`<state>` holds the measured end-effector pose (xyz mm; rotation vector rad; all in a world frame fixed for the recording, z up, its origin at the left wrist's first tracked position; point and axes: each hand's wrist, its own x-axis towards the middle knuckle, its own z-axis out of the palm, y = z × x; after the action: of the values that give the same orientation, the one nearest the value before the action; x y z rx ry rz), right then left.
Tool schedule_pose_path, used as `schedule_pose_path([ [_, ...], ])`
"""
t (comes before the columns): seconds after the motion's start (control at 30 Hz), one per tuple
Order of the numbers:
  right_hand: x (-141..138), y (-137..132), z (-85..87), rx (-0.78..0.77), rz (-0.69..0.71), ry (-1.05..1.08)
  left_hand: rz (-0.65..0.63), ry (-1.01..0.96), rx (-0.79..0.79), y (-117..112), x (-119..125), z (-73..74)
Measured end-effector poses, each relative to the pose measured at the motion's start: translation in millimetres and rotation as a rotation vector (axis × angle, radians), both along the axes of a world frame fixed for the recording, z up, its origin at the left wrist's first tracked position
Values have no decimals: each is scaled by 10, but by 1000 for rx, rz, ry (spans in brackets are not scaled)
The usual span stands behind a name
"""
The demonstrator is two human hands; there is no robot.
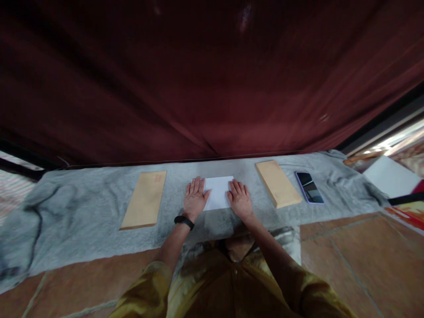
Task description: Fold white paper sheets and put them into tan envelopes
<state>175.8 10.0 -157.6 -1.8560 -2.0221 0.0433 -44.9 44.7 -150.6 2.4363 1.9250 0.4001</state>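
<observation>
A white sheet of paper (218, 193) lies flat on the grey cloth in front of me. My left hand (195, 197) rests flat along its left edge, fingers spread and pointing away from me. At the opposite edge my right hand (239, 198) lies palm down, its fingers also apart. Both hands touch the paper's sides, and neither grips anything. Left of my hands is a flat brown envelope (144, 199), possibly a stack. To their right sits a thicker stack of brown envelopes (278, 183).
A phone (309, 187) in a purple case lies right of the thicker stack. The grey cloth (82, 207) is wrinkled at the left. A dark red curtain (212, 88) rises behind it. Brown floor tiles (364, 256) show in front, and white paper (392, 176) is at far right.
</observation>
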Motion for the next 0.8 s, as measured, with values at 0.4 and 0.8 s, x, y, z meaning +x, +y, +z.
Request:
schedule_pose_path([
  [0.4,-597,-156,129,-31,228,44,-8,22,20,-6,1,14],
  [0.8,-262,-225,59,-33,68,-3,-10,13,22,-32,-29,35],
])
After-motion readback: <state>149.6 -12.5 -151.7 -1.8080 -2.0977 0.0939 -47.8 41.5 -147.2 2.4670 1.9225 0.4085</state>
